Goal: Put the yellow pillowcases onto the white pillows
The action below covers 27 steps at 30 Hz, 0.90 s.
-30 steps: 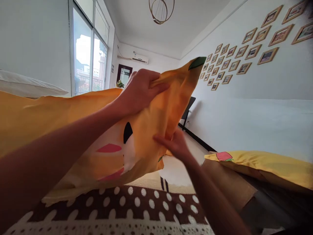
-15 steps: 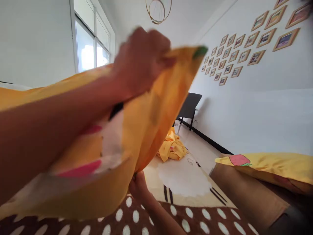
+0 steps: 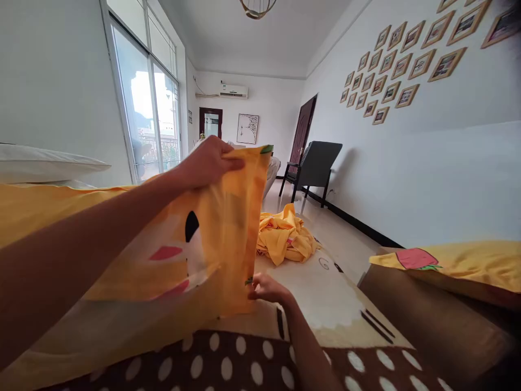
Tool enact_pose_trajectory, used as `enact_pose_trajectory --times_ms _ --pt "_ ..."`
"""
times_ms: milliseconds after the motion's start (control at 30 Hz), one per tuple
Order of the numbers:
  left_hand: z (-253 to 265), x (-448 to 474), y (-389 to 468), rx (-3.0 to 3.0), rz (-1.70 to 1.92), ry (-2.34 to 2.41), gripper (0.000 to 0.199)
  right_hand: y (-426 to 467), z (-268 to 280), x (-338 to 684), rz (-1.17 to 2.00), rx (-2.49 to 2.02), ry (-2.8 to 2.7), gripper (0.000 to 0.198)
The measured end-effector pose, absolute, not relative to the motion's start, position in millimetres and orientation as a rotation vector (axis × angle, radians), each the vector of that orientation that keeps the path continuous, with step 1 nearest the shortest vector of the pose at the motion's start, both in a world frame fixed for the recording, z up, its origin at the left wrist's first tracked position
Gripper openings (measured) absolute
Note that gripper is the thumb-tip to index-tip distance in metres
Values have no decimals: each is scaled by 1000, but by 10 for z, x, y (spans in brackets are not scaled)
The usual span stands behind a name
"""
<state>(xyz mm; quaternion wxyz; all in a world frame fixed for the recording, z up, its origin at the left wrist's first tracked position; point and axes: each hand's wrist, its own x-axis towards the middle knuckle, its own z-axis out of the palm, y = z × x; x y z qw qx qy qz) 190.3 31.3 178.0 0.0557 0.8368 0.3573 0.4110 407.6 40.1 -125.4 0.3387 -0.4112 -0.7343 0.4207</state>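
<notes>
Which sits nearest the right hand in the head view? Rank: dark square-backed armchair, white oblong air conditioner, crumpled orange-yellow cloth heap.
1. Cloth heap: just beyond the right hand.
2. Armchair: near the right wall.
3. Air conditioner: high on the far wall.

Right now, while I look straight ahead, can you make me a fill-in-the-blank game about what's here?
1. The left hand holds the orange cloth ____ up than the right hand does.
2. The patch at the cloth's top corner is coloured ____.
3. The brown fabric at the bottom of the view is covered in white ____.
4. The many small frames hang on the ____.

Missing words: higher; green; dots; wall.
</notes>
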Motion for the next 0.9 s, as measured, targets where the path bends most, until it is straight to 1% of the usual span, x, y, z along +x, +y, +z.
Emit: enact_pose_trajectory --times_ms 67,167,233,300,400,500,600,733,833,900 --pt "1734 2005 252 2506 1166 1051 38 298 -1017 4081 1066 -1005 -1871 40" --pt "1639 2169 161 2547 1061 944 33 84 -702 3893 942 -748 -1516 43" --pt "1587 2262 96 2685 990 837 28 -57 -574 3704 874 -714 -1271 39" --pt "1555 2343 12 2880 926 766 19 -169 -508 3549 821 -775 -1102 33" --pt "1546 2459 -146 3059 829 828 8 -266 -476 3455 741 -837 -990 28" --pt "1561 2552 -257 3082 724 893 10 -289 -477 3471 685 -892 -982 26" --pt "1576 2578 -244 3039 666 828 20 -268 -485 3513 664 -911 -1018 25" --pt "1613 2504 -113 2901 732 678 28 -203 -498 3601 824 -855 -1260 23" --pt "1670 2428 -31 2762 756 615 27 -120 -547 3684 940 -851 -1453 24" --pt "1711 2390 0 2715 729 622 26 -50 -608 3726 965 -860 -1529 25"
